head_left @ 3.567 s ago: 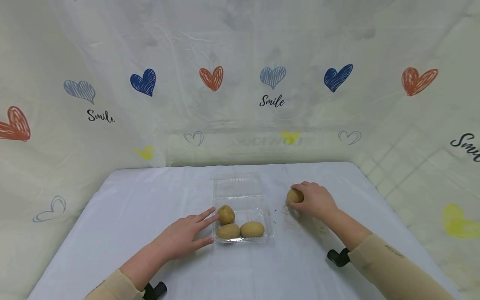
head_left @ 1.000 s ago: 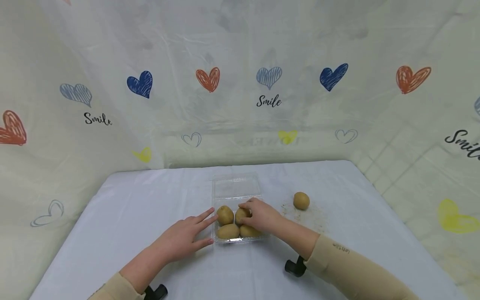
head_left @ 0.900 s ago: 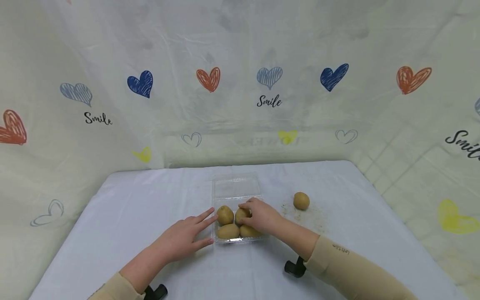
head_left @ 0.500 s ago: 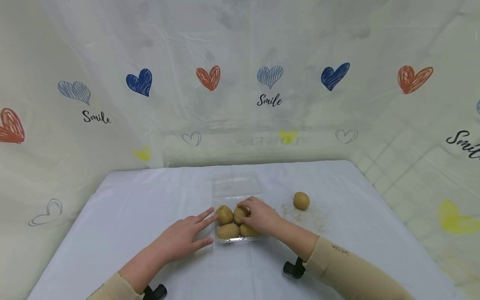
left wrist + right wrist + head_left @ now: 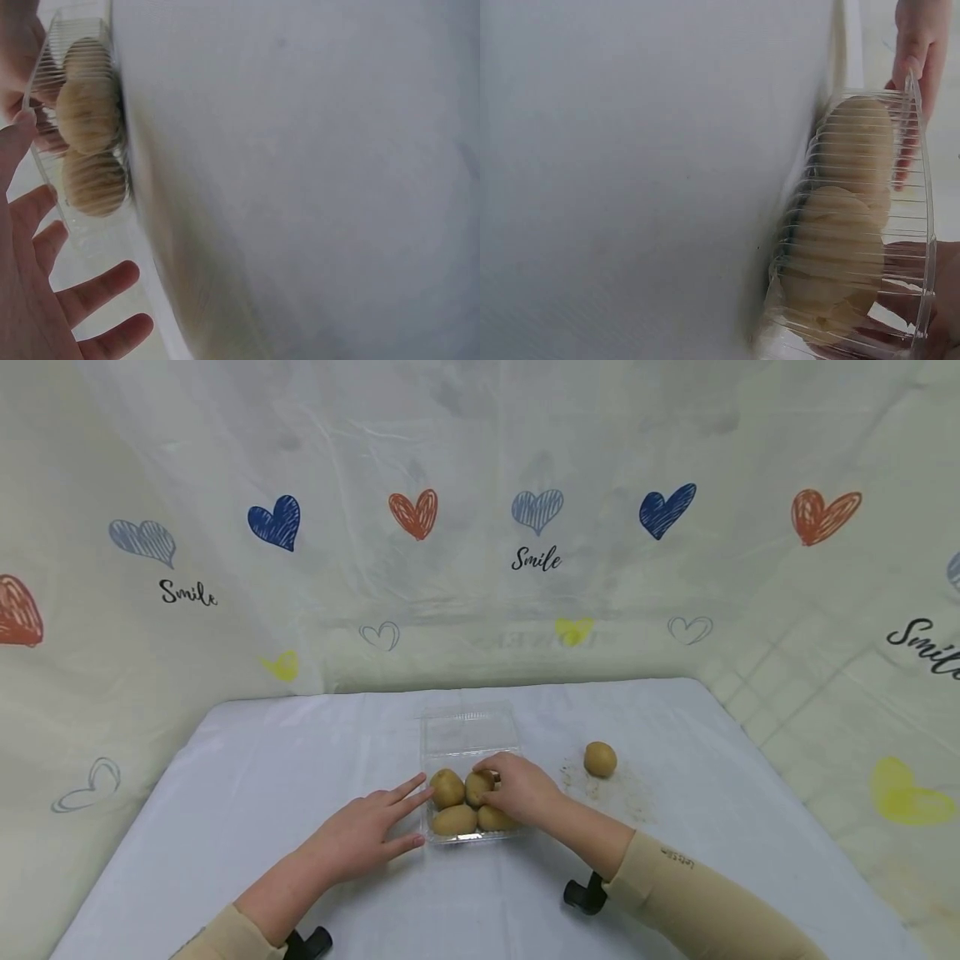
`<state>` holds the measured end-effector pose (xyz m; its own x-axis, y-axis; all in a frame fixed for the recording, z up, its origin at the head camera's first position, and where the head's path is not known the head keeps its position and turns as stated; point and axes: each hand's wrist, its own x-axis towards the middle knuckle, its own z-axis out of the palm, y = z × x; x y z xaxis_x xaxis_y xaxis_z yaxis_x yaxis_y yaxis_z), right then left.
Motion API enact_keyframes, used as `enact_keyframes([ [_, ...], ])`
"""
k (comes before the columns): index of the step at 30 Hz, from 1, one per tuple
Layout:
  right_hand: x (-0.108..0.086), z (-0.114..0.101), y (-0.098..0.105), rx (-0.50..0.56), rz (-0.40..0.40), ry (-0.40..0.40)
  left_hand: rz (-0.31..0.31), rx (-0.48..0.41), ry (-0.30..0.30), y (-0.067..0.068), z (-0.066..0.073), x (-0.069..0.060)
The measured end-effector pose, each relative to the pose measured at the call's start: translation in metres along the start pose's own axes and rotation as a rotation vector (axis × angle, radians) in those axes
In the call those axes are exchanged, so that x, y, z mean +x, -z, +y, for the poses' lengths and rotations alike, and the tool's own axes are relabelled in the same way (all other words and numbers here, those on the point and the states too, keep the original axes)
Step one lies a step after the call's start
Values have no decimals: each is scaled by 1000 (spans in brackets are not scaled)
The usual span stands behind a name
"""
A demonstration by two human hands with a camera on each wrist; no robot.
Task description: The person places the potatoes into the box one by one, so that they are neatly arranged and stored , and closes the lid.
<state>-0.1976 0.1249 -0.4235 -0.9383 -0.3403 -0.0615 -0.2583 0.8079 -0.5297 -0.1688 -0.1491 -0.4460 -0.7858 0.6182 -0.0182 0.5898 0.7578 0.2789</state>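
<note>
A clear plastic clamshell box (image 5: 468,731) lies with its lid folded back on the table. Several yellow-brown potatoes (image 5: 454,820) sit in its near tray, seen through the ribbed wall in both wrist views. My left hand (image 5: 358,837) has its fingers spread, with fingertips at the box's left edge. In the tray's back right part, my right hand (image 5: 522,789) holds a potato (image 5: 478,788) between thumb and fingers. It partly covers that potato and the front right potato (image 5: 495,818). Another potato (image 5: 600,760) lies on the cloth right of the box.
A white cloth (image 5: 300,752) covers the table. Brown crumbs (image 5: 600,789) are scattered near the loose potato. Behind stands a pale curtain (image 5: 480,443) printed with hearts. A black wrist mount (image 5: 585,895) hangs under the right forearm.
Since the oldest frame my right hand has carried a potato from the right into the box. Over the last second that potato has shifted slightly left. The left hand stays at the box edge.
</note>
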Motion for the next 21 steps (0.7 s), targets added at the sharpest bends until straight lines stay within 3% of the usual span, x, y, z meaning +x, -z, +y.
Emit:
enact_keyframes([
  [21,-2,3,2,11,25,-6,0,15,3,-1,1,1],
])
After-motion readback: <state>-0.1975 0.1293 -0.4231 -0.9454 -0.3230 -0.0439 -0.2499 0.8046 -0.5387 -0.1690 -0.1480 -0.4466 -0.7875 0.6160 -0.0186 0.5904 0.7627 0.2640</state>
